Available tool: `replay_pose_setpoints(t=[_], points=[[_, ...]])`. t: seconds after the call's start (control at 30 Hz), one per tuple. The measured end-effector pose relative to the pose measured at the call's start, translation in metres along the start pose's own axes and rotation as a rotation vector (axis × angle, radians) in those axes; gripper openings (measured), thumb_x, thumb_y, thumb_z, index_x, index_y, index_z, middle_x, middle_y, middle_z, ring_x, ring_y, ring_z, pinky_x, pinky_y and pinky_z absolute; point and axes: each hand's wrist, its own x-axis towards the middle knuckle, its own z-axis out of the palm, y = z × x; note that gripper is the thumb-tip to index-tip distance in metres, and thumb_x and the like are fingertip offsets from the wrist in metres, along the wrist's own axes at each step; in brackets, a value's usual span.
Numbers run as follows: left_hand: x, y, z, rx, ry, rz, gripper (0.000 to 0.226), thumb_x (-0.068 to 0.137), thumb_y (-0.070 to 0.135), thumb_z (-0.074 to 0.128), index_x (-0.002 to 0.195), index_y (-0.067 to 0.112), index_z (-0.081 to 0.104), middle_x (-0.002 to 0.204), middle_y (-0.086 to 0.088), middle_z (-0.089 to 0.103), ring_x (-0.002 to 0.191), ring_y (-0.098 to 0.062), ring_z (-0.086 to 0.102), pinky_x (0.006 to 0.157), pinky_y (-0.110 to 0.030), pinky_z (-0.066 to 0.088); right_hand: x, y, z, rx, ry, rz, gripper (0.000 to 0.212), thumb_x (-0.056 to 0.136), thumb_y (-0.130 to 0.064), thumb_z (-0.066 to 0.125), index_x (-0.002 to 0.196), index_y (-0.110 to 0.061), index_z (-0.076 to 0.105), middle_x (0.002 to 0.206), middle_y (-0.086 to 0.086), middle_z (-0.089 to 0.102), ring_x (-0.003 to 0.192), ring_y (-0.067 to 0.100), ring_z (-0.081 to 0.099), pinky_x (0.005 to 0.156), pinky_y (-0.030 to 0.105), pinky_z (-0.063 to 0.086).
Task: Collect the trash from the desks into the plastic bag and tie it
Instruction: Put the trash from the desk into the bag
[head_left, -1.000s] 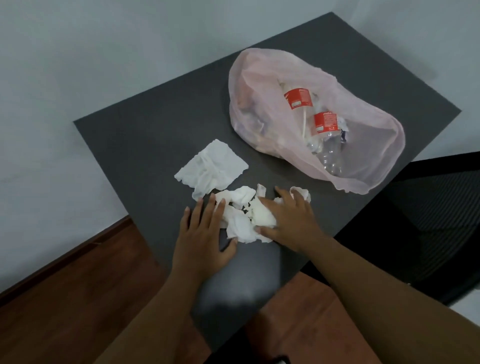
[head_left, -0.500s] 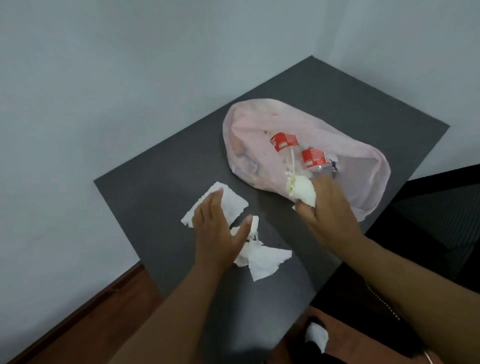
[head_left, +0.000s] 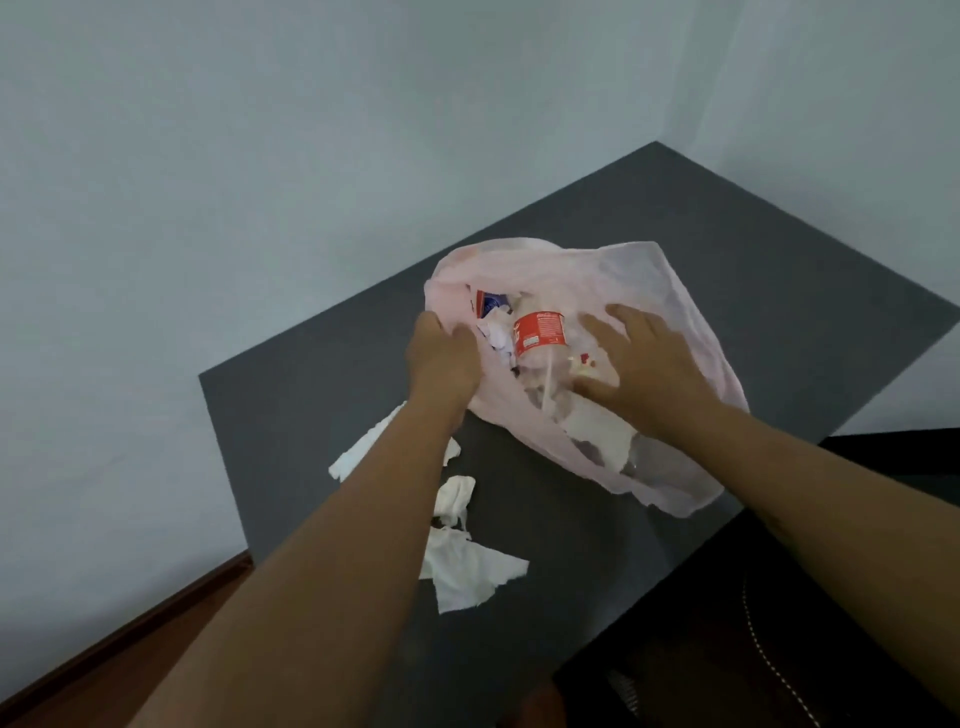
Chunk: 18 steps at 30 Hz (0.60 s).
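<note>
The left hand (head_left: 441, 358) grips the plastic bag (head_left: 628, 273) by its rim, so the mouth stays wide. The right hand (head_left: 649, 364), fingers spread, pushes inside. Tissues (head_left: 467, 566) lie near the desk's (head_left: 779, 249) left edge.

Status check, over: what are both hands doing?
Left hand grips plastic bag rim. Right hand open, in the bag's mouth. Torn tissues lie on desk.

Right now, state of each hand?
Left hand: grips the plastic bag rim.
Right hand: open, fingers straight, at the bag mouth.
</note>
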Motion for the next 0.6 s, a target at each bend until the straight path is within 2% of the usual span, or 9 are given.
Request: replay_pose_setpoints(t=[0.1,0.17,0.23,0.27,0.3,0.33,0.4,0.5,0.6], points=[[0.007,-0.005,-0.015,0.063,0.123,0.056,0.023,0.102,0.024,0.039,0.119,0.014,0.050,0.103,0.001,0.053,0.084,-0.012,0.054,0.067,-0.025,0.043,0.023,0.016,-0.001,-0.038,0.241,-0.085,0.056,0.091,-0.058,0.049,0.137,-0.026,0.045,0.141,0.009,0.049,0.129,0.035,0.046,0.110,0.056,0.033],[0.004,-0.009,-0.027,0.100,0.127,0.111,0.022,0.101,0.033,0.046,0.115,0.016,0.051,0.098,0.001,0.054,0.079,-0.009,0.052,0.058,-0.021,0.037,0.038,0.024,-0.006,-0.152,0.285,-0.091,0.050,0.093,-0.051,0.048,0.135,-0.024,0.046,0.138,0.014,0.051,0.126,0.040,0.047,0.108,0.060,0.033],[-0.005,-0.021,-0.037,0.054,0.065,0.151,0.047,0.092,0.053,0.057,0.126,0.023,0.045,0.102,0.003,0.054,0.090,-0.009,0.056,0.066,-0.020,0.044,0.050,0.030,-0.010,-0.214,0.238,-0.101,0.056,0.092,-0.054,0.049,0.139,-0.026,0.043,0.142,0.015,0.048,0.128,0.041,0.044,0.109,0.060,0.030],[-0.013,-0.032,-0.041,0.054,0.051,0.173,0.069,0.083,0.066,0.059,0.136,0.028,0.039,0.113,0.002,0.054,0.103,-0.012,0.057,0.079,-0.025,0.050,0.053,0.030,-0.011,-0.216,0.208,-0.113,0.059,0.090,-0.056,0.050,0.140,-0.026,0.042,0.143,0.015,0.046,0.129,0.041,0.043,0.110,0.060,0.028],[-0.020,-0.047,-0.045,0.113,0.068,0.197,0.088,0.074,0.078,0.058,0.144,0.031,0.032,0.130,0.001,0.051,0.120,-0.018,0.052,0.095,-0.036,0.049,0.054,0.030,-0.010,-0.210,0.185,-0.129,0.061,0.089,-0.057,0.051,0.141,-0.027,0.043,0.143,0.015,0.045,0.130,0.041,0.042,0.110,0.060,0.027],[-0.028,-0.067,-0.048,0.203,0.077,0.214,0.102,0.067,0.085,0.056,0.149,0.033,0.025,0.146,-0.001,0.041,0.135,-0.023,0.040,0.107,-0.046,0.040,0.054,0.031,-0.009,-0.210,0.174,-0.149,0.062,0.087,-0.059,0.051,0.141,-0.027,0.043,0.144,0.015,0.044,0.130,0.041,0.041,0.109,0.060,0.026],[-0.041,-0.113,-0.056,0.525,0.000,0.219,0.123,0.056,0.095,0.051,0.154,0.035,0.008,0.164,0.001,0.012,0.149,-0.028,0.015,0.116,-0.056,0.021,0.050,0.034,-0.005,-0.222,0.168,-0.195,0.063,0.087,-0.062,0.049,0.139,-0.028,0.043,0.143,0.016,0.045,0.129,0.041,0.043,0.108,0.061,0.029],[-0.048,-0.169,-0.065,1.128,-0.251,0.282,0.137,0.045,0.104,0.037,0.149,0.039,-0.026,0.160,0.003,-0.030,0.148,-0.038,-0.017,0.116,-0.066,0.001,0.041,0.040,-0.003,-0.235,0.137,-0.240,0.062,0.086,-0.062,0.044,0.138,-0.027,0.045,0.142,0.016,0.045,0.128,0.041,0.042,0.108,0.062,0.029],[-0.039,-0.180,-0.066,1.269,-0.357,0.252,0.138,0.042,0.103,0.042,0.137,0.045,-0.041,0.152,0.001,-0.045,0.142,-0.043,-0.031,0.112,-0.071,-0.004,0.029,0.044,0.000,-0.241,0.115,-0.252,0.064,0.086,-0.061,0.044,0.140,-0.027,0.044,0.147,0.017,0.039,0.135,0.043,0.035,0.112,0.063,0.022]])
